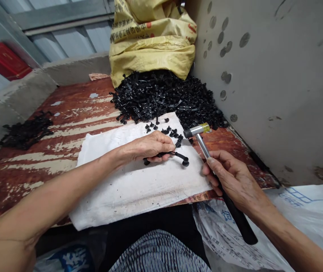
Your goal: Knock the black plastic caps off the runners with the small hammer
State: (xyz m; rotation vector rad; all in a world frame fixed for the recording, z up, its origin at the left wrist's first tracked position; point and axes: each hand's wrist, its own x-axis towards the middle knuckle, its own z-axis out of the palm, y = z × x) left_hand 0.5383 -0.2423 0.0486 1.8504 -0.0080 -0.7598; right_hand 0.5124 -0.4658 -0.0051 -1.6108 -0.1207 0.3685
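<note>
My left hand (158,145) is closed around a thin black plastic part (181,156) with a round knob at its end, just above a white cloth (101,189). More of the black part pokes out below my fingers. In my right hand (229,170) is a small mallet (202,141), gripped near the top of its black handle. Its metal head has one black face and one yellow face, and it is held up to the right of the black part, apart from it. Several small black knobs (174,133) lie on the cloth beyond my left hand.
A large heap of black parts (161,98) spills from a yellow sack (152,49) at the back. Another black pile (27,130) lies at the left of the worn red tabletop (73,117). A grey panel (277,94) stands on the right, above white plastic sacks (314,223).
</note>
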